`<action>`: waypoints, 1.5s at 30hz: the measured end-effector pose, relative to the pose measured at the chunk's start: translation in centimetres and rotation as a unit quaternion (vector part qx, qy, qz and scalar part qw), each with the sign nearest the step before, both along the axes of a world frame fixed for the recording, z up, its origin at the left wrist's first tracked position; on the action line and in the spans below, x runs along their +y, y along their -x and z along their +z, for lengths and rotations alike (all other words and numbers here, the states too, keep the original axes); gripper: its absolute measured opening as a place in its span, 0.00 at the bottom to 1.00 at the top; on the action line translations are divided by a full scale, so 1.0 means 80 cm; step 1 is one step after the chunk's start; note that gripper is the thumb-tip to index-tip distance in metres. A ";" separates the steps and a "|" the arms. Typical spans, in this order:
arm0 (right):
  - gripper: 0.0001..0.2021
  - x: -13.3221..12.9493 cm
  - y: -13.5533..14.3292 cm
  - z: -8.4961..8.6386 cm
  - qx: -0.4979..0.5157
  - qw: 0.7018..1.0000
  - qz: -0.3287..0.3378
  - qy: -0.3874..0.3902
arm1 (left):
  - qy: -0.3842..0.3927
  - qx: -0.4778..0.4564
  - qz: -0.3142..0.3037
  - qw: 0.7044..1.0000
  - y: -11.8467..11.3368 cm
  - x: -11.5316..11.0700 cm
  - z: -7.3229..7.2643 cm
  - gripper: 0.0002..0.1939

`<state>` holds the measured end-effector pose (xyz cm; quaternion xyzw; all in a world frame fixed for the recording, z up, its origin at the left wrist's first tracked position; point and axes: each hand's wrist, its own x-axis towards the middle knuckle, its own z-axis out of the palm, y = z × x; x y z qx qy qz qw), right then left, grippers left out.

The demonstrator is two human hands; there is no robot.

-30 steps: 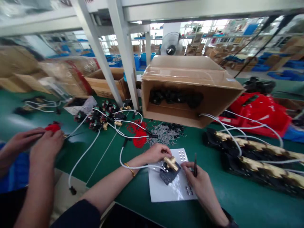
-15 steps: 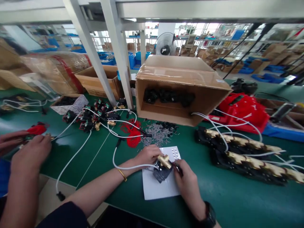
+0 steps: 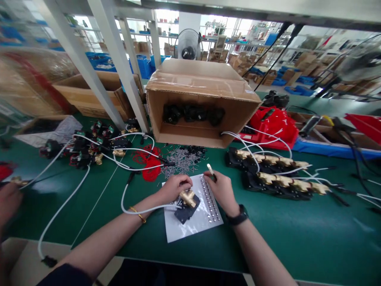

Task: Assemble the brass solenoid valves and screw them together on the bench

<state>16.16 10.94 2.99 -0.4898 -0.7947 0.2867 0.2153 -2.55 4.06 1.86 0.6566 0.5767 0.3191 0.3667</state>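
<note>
My left hand [image 3: 176,187] is closed, its bent fingers at the far edge of a brass valve [image 3: 188,198] on a black housing [image 3: 185,214]. A white cable [image 3: 143,211] runs from the housing across my left wrist. Valve and housing rest tilted on a white sheet [image 3: 175,234]. Above the sheet's right edge, my right hand [image 3: 222,190] pinches a slim tool with a shiny end [image 3: 210,169]; its lower tip is hidden by the fingers. Beside that hand, rows of small silvery parts [image 3: 210,200] lie on the sheet.
Loose screws [image 3: 181,159] and red rings [image 3: 151,170] lie beyond my hands. An open carton [image 3: 202,85] stands behind them. Rows of brass valves [image 3: 291,182] are at the right, wired units [image 3: 80,153] at the left. Another person's hand [image 3: 8,200] shows at the left edge.
My right hand has moved from beside the housing to the sheet's upper right, carrying the slim tool. My left hand stays at the valve. The view has turned right, showing more silvery parts.
</note>
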 end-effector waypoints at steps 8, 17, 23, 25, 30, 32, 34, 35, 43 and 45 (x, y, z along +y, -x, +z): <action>0.05 0.048 0.058 -0.018 -0.054 0.997 0.051 0.004 | -0.005 0.018 -0.054 0.998 0.007 -0.006 0.005 0.06; 0.10 -0.068 -0.019 0.005 0.189 0.974 -0.033 0.121 | -0.079 0.056 -0.073 0.993 0.014 -0.017 -0.005 0.08; 0.02 -0.154 -0.017 -0.019 0.268 0.961 -0.058 0.036 | -0.149 0.091 -0.094 0.980 0.014 -0.027 -0.013 0.11; 0.04 -0.163 -0.009 -0.023 0.249 0.967 -0.018 -0.052 | -0.154 0.145 -0.051 0.976 0.019 -0.035 -0.011 0.13; 0.09 -0.167 -0.001 -0.036 0.186 0.973 0.033 -0.132 | -0.100 0.290 0.228 0.924 0.050 -0.061 -0.003 0.14; 0.09 -0.167 0.000 -0.039 0.162 0.976 0.042 -0.139 | -0.074 0.300 0.256 0.916 0.062 -0.068 -0.003 0.10; 0.09 -0.166 0.000 -0.040 0.136 0.979 0.045 -0.142 | -0.051 0.305 0.255 0.916 0.067 -0.070 -0.005 0.06; 0.09 -0.166 0.000 -0.039 0.123 0.981 0.046 -0.143 | -0.043 0.306 0.251 0.917 0.068 -0.070 -0.006 0.03; 0.10 -0.161 0.007 -0.029 0.101 0.985 0.057 -0.125 | -0.044 0.246 0.246 0.937 0.053 -0.068 -0.010 0.06; 0.10 -0.160 0.009 -0.031 0.116 0.985 0.044 -0.121 | -0.054 0.203 0.244 0.947 0.045 -0.076 -0.008 0.05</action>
